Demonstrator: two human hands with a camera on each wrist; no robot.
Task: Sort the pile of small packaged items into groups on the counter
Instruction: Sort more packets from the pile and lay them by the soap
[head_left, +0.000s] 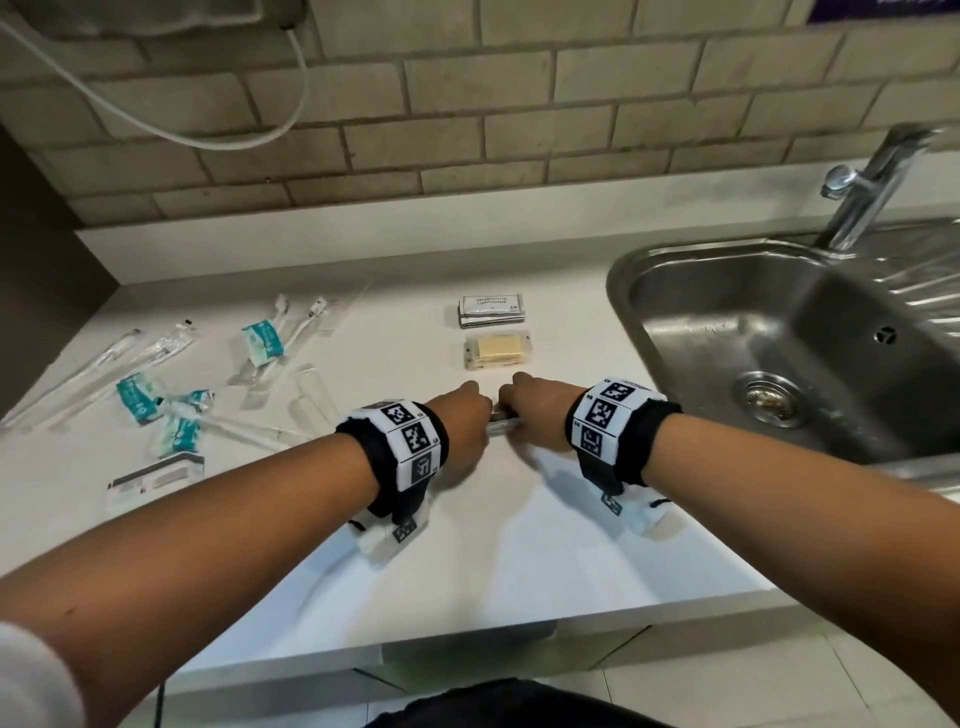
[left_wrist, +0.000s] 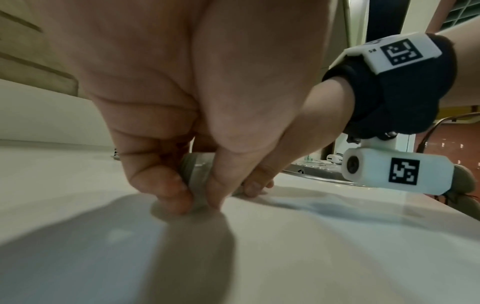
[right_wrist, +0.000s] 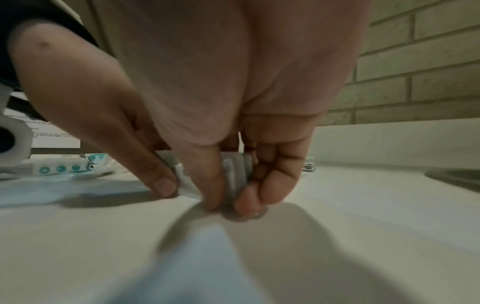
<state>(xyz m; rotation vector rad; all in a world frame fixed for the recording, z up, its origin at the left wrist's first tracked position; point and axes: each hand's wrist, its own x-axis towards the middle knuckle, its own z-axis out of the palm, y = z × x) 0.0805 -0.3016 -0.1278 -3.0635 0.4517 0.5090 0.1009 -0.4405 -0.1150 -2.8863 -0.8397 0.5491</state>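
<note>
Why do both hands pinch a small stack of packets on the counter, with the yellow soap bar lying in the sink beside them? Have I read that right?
Nearly. Both the left hand and right hand do pinch the packets on the counter. But the soap is not in the sink: the head view shows it on the counter, just beyond the hands.

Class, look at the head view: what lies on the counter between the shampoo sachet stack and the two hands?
The wrapped yellow soap bar lies between the sachet stack and both hands, left hand, right hand; the head view shows it.
</note>
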